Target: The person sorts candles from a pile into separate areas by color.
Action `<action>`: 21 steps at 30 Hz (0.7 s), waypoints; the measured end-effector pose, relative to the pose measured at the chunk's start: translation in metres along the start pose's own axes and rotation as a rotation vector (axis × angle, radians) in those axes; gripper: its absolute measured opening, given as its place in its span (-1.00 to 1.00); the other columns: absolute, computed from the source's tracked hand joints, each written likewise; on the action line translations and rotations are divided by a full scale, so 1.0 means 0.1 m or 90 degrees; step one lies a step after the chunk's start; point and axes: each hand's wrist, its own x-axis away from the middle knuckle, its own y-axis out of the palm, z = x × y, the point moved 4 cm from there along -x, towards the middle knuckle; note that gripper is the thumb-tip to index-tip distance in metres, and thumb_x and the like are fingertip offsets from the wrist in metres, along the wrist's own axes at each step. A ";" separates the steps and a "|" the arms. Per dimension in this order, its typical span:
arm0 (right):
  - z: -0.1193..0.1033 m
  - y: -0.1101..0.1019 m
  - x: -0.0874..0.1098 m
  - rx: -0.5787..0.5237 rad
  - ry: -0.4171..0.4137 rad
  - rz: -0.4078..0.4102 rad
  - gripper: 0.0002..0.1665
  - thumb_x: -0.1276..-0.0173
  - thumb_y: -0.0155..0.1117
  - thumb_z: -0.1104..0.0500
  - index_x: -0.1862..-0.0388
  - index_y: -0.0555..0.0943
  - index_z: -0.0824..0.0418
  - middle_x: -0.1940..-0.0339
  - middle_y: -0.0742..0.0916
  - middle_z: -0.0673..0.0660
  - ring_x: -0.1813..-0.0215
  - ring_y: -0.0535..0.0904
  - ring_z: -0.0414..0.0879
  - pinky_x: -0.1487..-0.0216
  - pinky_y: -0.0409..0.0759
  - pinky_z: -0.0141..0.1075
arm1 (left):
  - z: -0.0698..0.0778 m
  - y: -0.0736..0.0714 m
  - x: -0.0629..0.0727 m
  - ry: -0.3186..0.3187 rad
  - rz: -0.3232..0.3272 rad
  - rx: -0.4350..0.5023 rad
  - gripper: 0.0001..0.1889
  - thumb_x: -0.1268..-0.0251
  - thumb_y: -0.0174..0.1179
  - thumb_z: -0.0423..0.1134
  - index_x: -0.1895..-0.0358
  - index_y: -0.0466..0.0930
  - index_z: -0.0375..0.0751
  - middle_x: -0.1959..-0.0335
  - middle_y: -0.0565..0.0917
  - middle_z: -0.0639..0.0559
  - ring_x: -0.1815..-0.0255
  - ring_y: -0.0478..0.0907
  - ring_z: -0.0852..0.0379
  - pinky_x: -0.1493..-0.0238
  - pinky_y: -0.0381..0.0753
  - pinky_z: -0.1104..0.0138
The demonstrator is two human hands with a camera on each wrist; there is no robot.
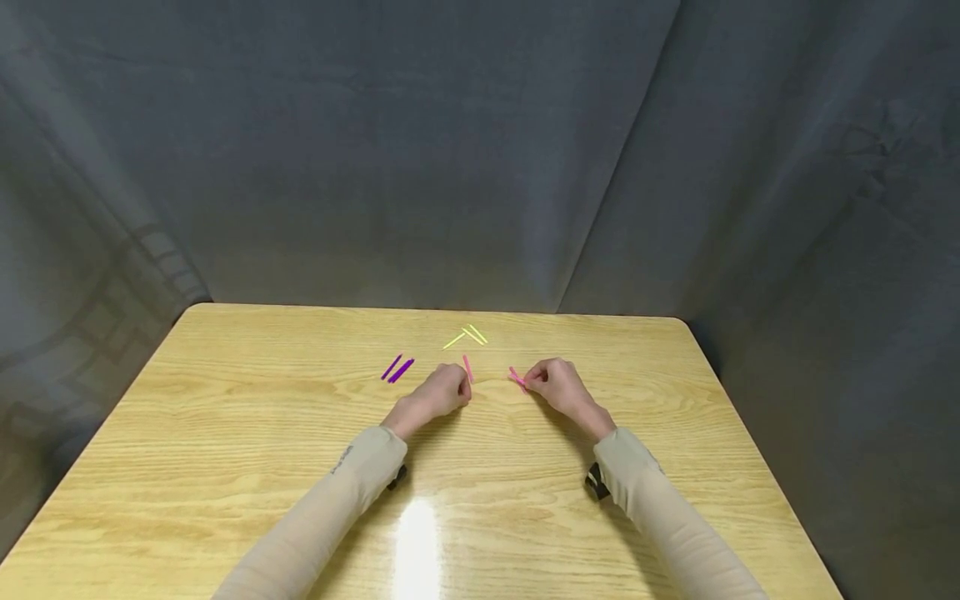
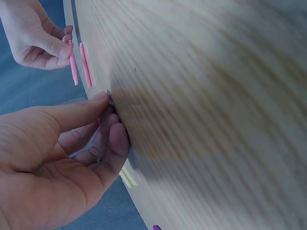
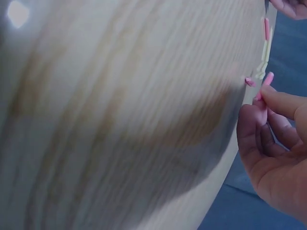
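Observation:
In the head view my right hand [image 1: 557, 385] pinches a thin pink stick [image 3: 266, 85] between thumb and fingertips. Below it a second pink stick [image 2: 85, 64] lies on the table, and the two cross in the head view. My left hand [image 1: 447, 388] is lowered to the wood with its fingers curled and the thumb close to the fingertips. Right by those fingertips is another pink stick [image 1: 467, 367]. In the left wrist view my left hand [image 2: 72, 158] hides that stick, and I cannot tell whether the fingers hold it.
Several yellow sticks [image 1: 473, 334] lie farther back, some at an angle to each other. Purple sticks [image 1: 401, 371] rest side by side, left of my left hand. The wooden table [image 1: 247, 400] ends at a grey curtain [image 1: 375, 183] behind and on both sides.

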 end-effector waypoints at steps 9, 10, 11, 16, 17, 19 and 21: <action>0.09 -0.02 0.00 -0.025 0.046 0.028 -0.94 -0.27 0.35 0.30 0.39 0.72 0.27 0.47 0.71 0.06 0.50 0.46 -0.17 0.44 0.43 -0.34 | -0.04 -0.04 -0.03 -0.001 0.031 -0.005 -0.83 -0.12 0.26 -0.55 0.54 0.63 -0.25 0.56 0.59 0.07 0.55 0.42 0.21 0.40 0.48 0.38; 0.09 -0.02 0.00 -0.025 0.052 0.024 -0.93 -0.28 0.35 0.30 0.38 0.72 0.28 0.47 0.71 0.06 0.50 0.45 -0.18 0.44 0.42 -0.35 | -0.05 -0.04 -0.04 -0.002 0.041 -0.001 -0.82 -0.11 0.25 -0.56 0.55 0.62 -0.26 0.58 0.58 0.08 0.57 0.42 0.21 0.43 0.47 0.39; 0.10 -0.03 0.01 -0.022 0.055 0.020 -0.93 -0.28 0.34 0.30 0.38 0.72 0.29 0.47 0.71 0.06 0.50 0.44 -0.18 0.44 0.42 -0.36 | -0.06 -0.05 -0.04 -0.006 0.049 0.005 -0.83 -0.11 0.24 -0.57 0.54 0.61 -0.27 0.58 0.57 0.07 0.57 0.42 0.20 0.44 0.47 0.39; 0.11 -0.02 0.02 -0.030 0.076 0.013 -0.91 -0.28 0.32 0.31 0.38 0.72 0.32 0.43 0.73 0.10 0.49 0.44 -0.17 0.43 0.42 -0.37 | -0.13 -0.07 -0.08 -0.043 0.085 0.029 -0.84 -0.12 0.24 -0.59 0.49 0.55 -0.31 0.56 0.54 0.02 0.52 0.42 0.16 0.47 0.45 0.38; 0.11 -0.02 0.02 -0.032 0.078 0.014 -0.91 -0.28 0.32 0.31 0.38 0.72 0.32 0.42 0.73 0.11 0.49 0.44 -0.17 0.43 0.42 -0.36 | -0.15 -0.07 -0.10 -0.048 0.087 0.028 -0.85 -0.13 0.25 -0.59 0.47 0.53 -0.31 0.55 0.53 0.01 0.50 0.43 0.15 0.45 0.46 0.37; 0.12 -0.01 0.02 -0.037 0.084 0.018 -0.91 -0.27 0.32 0.31 0.38 0.72 0.32 0.40 0.74 0.12 0.48 0.45 -0.16 0.42 0.42 -0.36 | -0.16 -0.09 -0.13 -0.050 0.091 0.023 -0.85 -0.11 0.26 -0.60 0.44 0.52 -0.32 0.53 0.53 -0.01 0.48 0.45 0.12 0.43 0.47 0.35; 0.13 0.00 0.02 -0.042 0.089 0.020 -0.91 -0.27 0.33 0.30 0.39 0.72 0.32 0.41 0.73 0.11 0.48 0.45 -0.17 0.42 0.42 -0.36 | -0.17 -0.11 -0.16 -0.049 0.101 0.009 -0.84 -0.09 0.26 -0.61 0.42 0.52 -0.33 0.51 0.52 -0.02 0.45 0.46 0.10 0.41 0.50 0.34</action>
